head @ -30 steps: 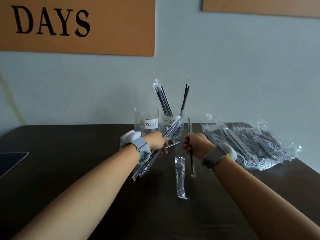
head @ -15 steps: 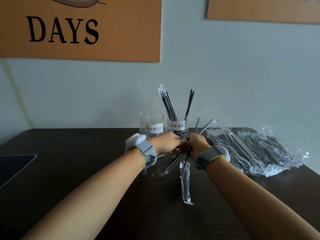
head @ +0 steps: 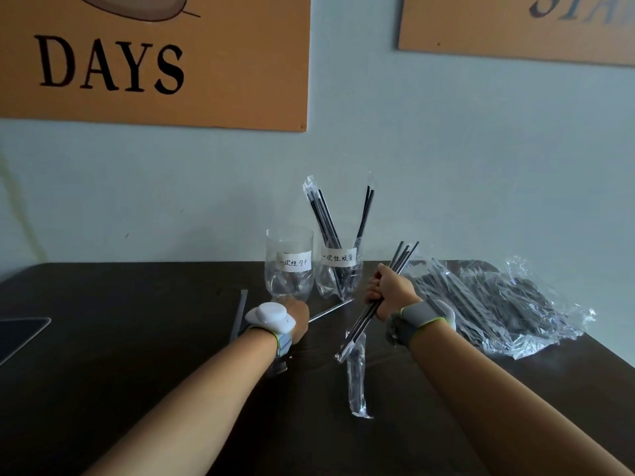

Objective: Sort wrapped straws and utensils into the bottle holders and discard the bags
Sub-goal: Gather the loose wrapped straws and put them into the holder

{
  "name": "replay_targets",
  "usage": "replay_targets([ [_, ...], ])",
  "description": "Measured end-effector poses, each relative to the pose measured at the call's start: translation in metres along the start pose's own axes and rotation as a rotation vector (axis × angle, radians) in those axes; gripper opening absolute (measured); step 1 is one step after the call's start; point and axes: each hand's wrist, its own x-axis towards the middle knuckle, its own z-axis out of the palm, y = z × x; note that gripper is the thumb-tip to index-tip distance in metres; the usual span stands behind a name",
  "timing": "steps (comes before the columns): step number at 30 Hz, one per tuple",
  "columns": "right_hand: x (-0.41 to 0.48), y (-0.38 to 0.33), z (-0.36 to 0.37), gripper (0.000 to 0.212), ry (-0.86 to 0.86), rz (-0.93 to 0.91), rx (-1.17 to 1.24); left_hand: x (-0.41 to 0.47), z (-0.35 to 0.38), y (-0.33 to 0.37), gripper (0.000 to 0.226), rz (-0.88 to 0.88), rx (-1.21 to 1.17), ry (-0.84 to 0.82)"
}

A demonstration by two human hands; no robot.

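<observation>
My hands were together a moment ago, and now they have moved apart. My left hand (head: 296,316) is low on the table (head: 137,338), just in front of the left bottle holder (head: 289,266); I cannot tell if it is gripping the thin straw (head: 330,310) poking out beside it. The right bottle holder (head: 338,269) has straws standing inside. My right hand (head: 390,292) is squeezed tight around a bunch of wrapped straws (head: 378,300), tilted up. The bag pile (head: 498,304) lies further right
</observation>
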Motion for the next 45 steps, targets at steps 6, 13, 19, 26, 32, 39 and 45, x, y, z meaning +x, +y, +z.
replay_targets([
  [6, -0.011, 0.008, -0.002, 0.043, 0.071, 0.002, -0.129, -0.007, -0.028, 0.009, 0.028, 0.160, -0.456, 0.033],
  [13, -0.018, 0.019, 0.019, 0.032, 0.008, -0.011, -0.404, -0.030, -0.051, 0.023, 0.029, 0.294, -0.893, 0.066],
  [19, -0.023, 0.002, 0.020, 0.037, -0.014, -0.047, -0.160, -0.029, -0.058, -0.053, 0.038, -0.212, -0.206, 0.180],
  [26, -0.029, 0.005, 0.018, 0.039, -0.113, 0.048, -0.253, -0.029, -0.016, -0.092, 0.043, -0.348, -0.111, -0.147],
  [32, -0.030, 0.008, 0.022, 0.039, -0.165, 0.096, -0.177, -0.032, -0.037, -0.086, 0.044, -0.349, -0.237, -0.034],
  [39, -0.040, 0.000, 0.042, 0.040, -0.300, -0.015, -0.250, -0.045, -0.108, -0.020, 0.029, 0.033, -0.487, 0.440],
  [45, -0.058, -0.010, 0.060, 0.037, -0.172, -0.233, -0.337, -0.048, -0.111, 0.030, 0.018, 0.292, -0.704, 0.360],
])
